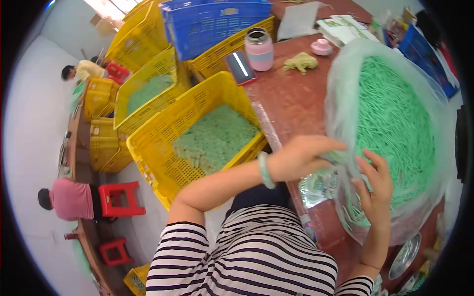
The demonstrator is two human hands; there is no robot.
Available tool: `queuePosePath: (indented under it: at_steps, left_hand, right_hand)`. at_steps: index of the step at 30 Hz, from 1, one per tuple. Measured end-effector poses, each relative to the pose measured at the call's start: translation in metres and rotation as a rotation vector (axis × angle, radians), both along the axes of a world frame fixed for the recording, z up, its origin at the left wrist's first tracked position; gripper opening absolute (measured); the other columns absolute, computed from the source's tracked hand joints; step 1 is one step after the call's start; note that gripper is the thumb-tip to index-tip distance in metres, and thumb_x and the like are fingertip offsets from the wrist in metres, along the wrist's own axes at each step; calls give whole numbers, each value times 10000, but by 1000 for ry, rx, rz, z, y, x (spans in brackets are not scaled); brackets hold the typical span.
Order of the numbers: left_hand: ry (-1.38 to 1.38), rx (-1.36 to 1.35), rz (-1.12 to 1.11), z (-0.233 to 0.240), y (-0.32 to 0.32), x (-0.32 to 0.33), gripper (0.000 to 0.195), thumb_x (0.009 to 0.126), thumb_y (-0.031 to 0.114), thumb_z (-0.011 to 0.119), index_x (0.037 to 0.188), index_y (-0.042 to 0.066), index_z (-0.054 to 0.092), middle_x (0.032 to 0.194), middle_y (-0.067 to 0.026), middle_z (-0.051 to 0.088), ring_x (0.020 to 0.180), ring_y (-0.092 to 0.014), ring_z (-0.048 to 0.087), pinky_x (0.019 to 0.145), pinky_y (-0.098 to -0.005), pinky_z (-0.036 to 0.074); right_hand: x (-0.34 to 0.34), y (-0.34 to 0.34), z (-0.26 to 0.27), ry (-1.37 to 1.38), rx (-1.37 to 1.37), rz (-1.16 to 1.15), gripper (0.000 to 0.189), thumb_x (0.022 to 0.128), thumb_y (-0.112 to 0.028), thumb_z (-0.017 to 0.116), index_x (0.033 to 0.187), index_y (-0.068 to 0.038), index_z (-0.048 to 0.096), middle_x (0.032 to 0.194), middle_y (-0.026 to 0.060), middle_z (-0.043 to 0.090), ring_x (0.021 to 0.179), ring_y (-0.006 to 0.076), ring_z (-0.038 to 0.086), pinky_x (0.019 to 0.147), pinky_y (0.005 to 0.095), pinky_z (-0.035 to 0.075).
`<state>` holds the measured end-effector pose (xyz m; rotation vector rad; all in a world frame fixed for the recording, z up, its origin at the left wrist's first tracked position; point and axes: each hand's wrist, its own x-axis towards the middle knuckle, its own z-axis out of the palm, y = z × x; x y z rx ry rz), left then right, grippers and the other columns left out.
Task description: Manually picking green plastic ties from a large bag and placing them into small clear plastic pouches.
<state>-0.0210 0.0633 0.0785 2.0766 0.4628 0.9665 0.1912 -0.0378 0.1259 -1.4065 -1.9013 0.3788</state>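
A large clear plastic bag (342, 85) stands on the red-brown table at the right, its mouth spread around a heap of thin green sticks (396, 129). My left hand (303, 157), with a pale green bangle (265, 170) at the wrist, pinches a small clear-and-green packet (335, 157) at the bag's near side; blur hides its details. My right hand (376, 185) is at the bag's near rim, fingers curved and apart, with nothing plainly held. Below my left hand lie printed clear packets (318, 188) on the table.
Yellow crates (148, 148) holding small green packets stand at the left, by a blue crate (218, 22). On the table are a phone (240, 67), a pink flask (259, 51), its lid (321, 47), a yellow glove (301, 63) and a metal dish (405, 256). Two people sit farther left.
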Motion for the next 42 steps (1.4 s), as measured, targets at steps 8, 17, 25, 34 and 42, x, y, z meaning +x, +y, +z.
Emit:
queuePosePath:
  at_steps: [8,17,25,34,42]
  left_hand:
    - [918,-340,498,-81,67,-254,160,718,163,739,785,45,654,779,-136,658,749,-270,639,677,-357,508]
    - [1448,-868,356,-246,36,-350,134,770,193,765,784,65,726,868,-82,701,770,-227,653,770,-382,532]
    - [1071,-79,700,-240,52,-346,277,723,33,604,987,62,679,950,-184,630,928,-359,597,801,-448,489]
    - [385,173,364,-31,-9,-64,165,786,53,676,948,23,661,911,-129,647,834,-306,593,755,-388,471]
    - [632,267,221,-61,-51,22,347,707,257,747,952,73,584,891,-93,543,856,-286,531,730,-409,379]
  right_hand:
    - [37,23,-22,-57,-104,-119,268,808,25,607,1075,-6,615,1164,118,570,790,173,555,718,278,461]
    - [68,33,-31,-119,-109,-300,219,862,10,575,1077,-4,613,1158,93,577,886,160,546,776,256,437]
    - [102,6,-38,-137,-61,-465,214,836,0,616,1046,-30,643,1006,115,612,891,228,593,732,292,474]
    - [154,-24,-67,-217,-142,-543,143,774,28,633,913,-2,648,756,118,543,698,266,547,657,342,458]
    - [151,6,-108,-318,-69,-629,116,782,-92,650,794,22,642,735,174,608,720,352,591,660,422,468]
